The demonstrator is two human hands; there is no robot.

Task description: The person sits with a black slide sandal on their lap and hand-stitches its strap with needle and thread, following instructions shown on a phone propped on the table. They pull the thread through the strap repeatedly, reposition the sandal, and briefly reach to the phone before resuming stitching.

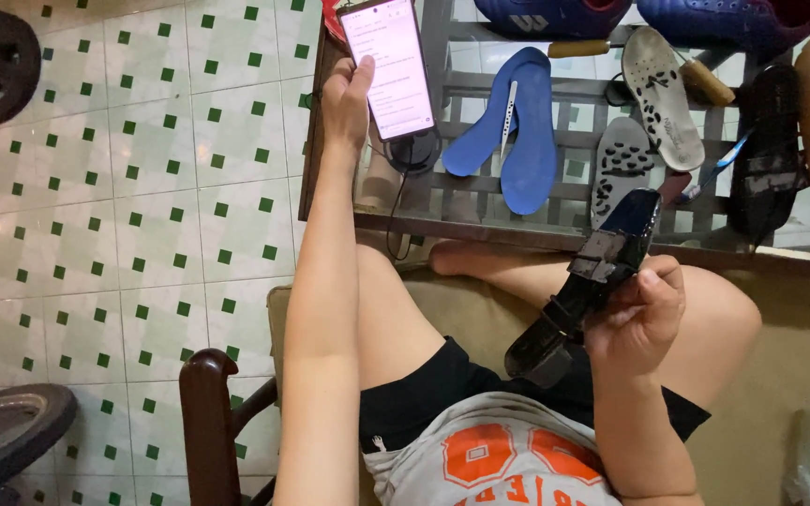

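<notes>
While left hand (pixel 346 94) grips the phone (pixel 388 66) over the table (pixel 555 234), right hand (pixel 637 319) clasps a black shoe (pixel 592 281) — sole up. Blue insoles (pixel 517 131) lie near.

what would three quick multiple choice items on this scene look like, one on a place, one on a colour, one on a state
1. Where do the blue insoles lie?
A. on the glass table
B. on the tiled floor
C. on the person's lap

2. What colour is the shoe in the right hand?
A. white
B. black
C. red

3. What is the state of the phone at the left hand?
A. screen dark
B. face down
C. screen lit

Answers:
1 A, they rest on the glass table beside the pale insoles.
2 B, the shoe is glossy black.
3 C, the screen glows white and faces up, with the thumb on its edge.
</notes>
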